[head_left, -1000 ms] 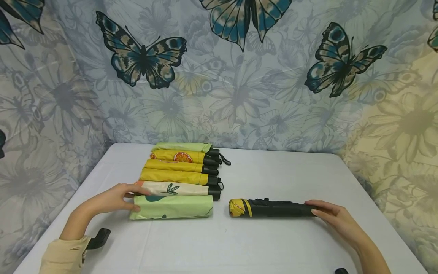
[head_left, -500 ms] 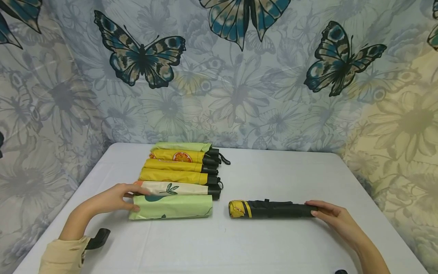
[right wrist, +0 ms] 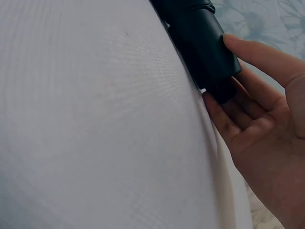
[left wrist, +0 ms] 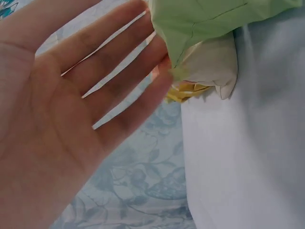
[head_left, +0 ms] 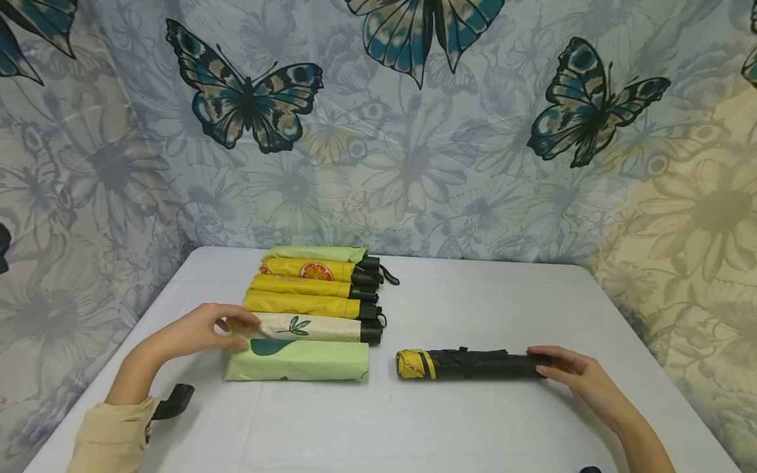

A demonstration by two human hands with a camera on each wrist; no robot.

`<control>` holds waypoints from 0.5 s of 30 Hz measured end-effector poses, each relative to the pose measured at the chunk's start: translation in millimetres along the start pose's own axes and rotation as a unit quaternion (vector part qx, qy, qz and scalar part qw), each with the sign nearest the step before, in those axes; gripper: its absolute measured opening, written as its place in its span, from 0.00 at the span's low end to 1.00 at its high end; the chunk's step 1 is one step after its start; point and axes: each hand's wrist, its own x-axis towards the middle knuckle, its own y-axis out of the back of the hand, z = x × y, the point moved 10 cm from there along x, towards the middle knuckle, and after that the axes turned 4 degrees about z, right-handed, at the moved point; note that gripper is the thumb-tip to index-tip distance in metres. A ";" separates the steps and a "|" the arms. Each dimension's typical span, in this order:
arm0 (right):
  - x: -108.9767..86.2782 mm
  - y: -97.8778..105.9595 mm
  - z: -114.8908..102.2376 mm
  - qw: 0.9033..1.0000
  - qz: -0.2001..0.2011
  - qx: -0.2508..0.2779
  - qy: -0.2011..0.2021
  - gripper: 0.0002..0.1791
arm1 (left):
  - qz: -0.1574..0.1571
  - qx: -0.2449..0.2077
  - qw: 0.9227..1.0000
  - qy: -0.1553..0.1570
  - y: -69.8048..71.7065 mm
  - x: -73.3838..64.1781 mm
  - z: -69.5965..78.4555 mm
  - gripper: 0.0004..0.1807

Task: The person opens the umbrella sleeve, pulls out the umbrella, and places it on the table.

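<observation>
My left hand (head_left: 207,332) rests at the left ends of a light green folded umbrella (head_left: 301,361) and a cream folded umbrella (head_left: 325,326) with a leaf print. Its thumb touches the green one's upper edge while the fingers reach over the cream one. In the left wrist view the fingers of the left hand (left wrist: 95,90) look straight, their tips partly hidden by green fabric. To the right lies a black folded umbrella (head_left: 473,364) with a yellow end. My right hand (head_left: 582,378) grips its handle (right wrist: 205,47), thumb on one side and fingers on the other.
Behind the cream umbrella lie several yellow umbrellas (head_left: 301,302) and another light green one (head_left: 313,254), side by side with black handles to the right. They rest on a white-covered table (head_left: 473,420). A butterfly-patterned cloth (head_left: 414,171) hangs behind it.
My left hand has risen slightly and shifted away from me, off the front of the green umbrella. That umbrella has turned slightly, showing more of its dark patch. The right hand keeps its grip.
</observation>
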 end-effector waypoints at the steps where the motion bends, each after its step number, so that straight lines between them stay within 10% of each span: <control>1: 0.2 0.0 0.3 1.000 0.000 0.001 -0.001 0.24 | 0.011 0.003 1.000 0.001 2.7 1.4 -1.2 0.23; 9: 0.7 -1.9 0.2 1.000 0.005 -0.002 -0.008 0.25 | 0.079 0.019 0.997 0.013 16.4 8.1 -9.0 0.19; 15: -0.8 -1.8 -1.0 1.000 0.012 0.023 -0.006 0.26 | 0.073 0.017 0.997 0.021 10.9 15.0 -18.7 0.23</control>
